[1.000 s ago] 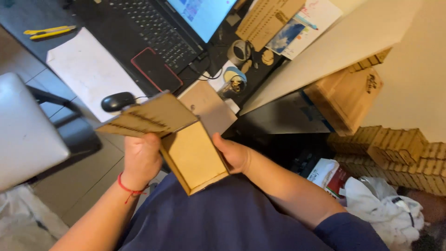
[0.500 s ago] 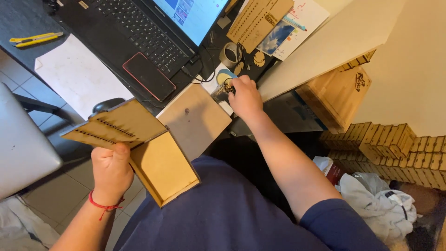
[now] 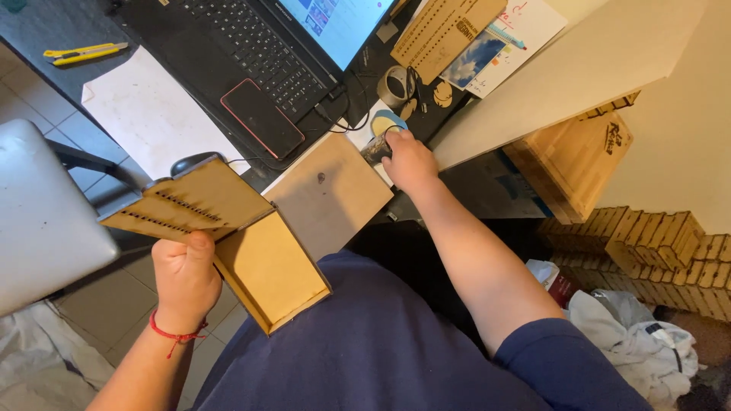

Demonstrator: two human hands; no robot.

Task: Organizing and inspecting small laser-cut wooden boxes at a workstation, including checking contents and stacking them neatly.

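A long tan card with rows of small holes (image 3: 445, 30) lies at the far edge of the worktop (image 3: 152, 122), tilted. Just beside it is a blue picture card (image 3: 472, 59) on a white sheet. A white sheet of paper (image 3: 148, 114) lies flat near the left edge, and a yellow knife (image 3: 84, 52) lies beyond it, near the far left corner. A black laptop (image 3: 251, 53) is open in the middle. A roll of tape (image 3: 396, 85) stands near the laptop's right side. Under the worktop, on the right, is a wooden box (image 3: 571, 164) with a dark mark on its side, next to stacks of small wooden pieces (image 3: 655, 240).

The left hand (image 3: 185, 278) is up in front of the body, with a red string around the wrist. It is closed around the wooden box (image 3: 228, 236) with its thumb on the edge. The box is open, its slotted lid is tipped up, and it sits over the lap, off the worktop.

The right arm is stretched out straight to the near edge of the worktop. The right hand (image 3: 407, 156) is curled over a small dark thing (image 3: 375, 150) and grips it. A flat brown board (image 3: 329, 194) lies just beside this hand.
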